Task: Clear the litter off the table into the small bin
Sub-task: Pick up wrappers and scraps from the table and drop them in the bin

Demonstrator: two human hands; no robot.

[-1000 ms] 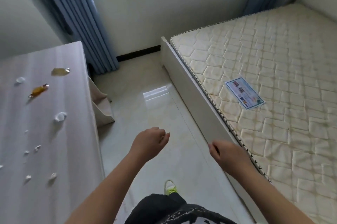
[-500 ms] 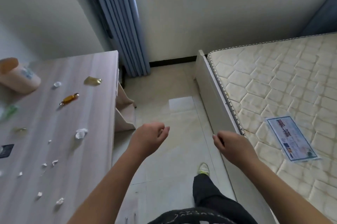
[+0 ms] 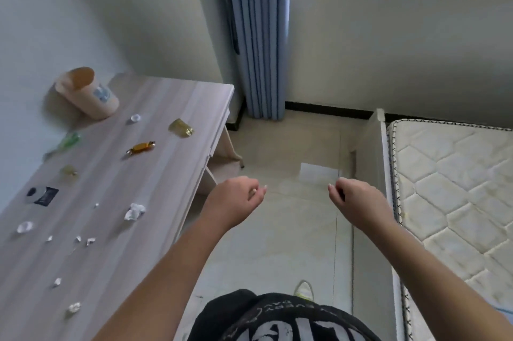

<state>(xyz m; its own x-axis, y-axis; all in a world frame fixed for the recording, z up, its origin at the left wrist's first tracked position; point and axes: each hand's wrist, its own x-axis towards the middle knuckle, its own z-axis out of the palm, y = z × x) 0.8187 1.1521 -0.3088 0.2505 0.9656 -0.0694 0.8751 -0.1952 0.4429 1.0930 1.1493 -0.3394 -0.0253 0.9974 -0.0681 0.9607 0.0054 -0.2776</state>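
A pale wooden table (image 3: 155, 174) runs along the left wall. Litter lies scattered on it: an orange wrapped sweet (image 3: 140, 147), a yellowish wrapper (image 3: 181, 128), a crumpled white paper (image 3: 134, 211), a green wrapper (image 3: 66, 141), a black packet (image 3: 44, 195) and several small white scraps (image 3: 83, 240). At the table's far end stands a small peach-coloured bin (image 3: 86, 93) with an orange inside. My left hand (image 3: 236, 199) hangs over the floor just right of the table edge, fingers curled, holding nothing. My right hand (image 3: 355, 202) is level with it, also curled and empty.
A bare quilted mattress (image 3: 449, 188) on a white bed frame fills the right side. Tiled floor (image 3: 291, 229) runs between table and bed. Blue curtains (image 3: 258, 35) hang at the far wall under a window sill. My foot in a pale shoe (image 3: 304, 288) shows below.
The view has swung left and up: more of the table and the bin have come into sight, and the bed has slid right. Both hands have stayed curled in front of me.
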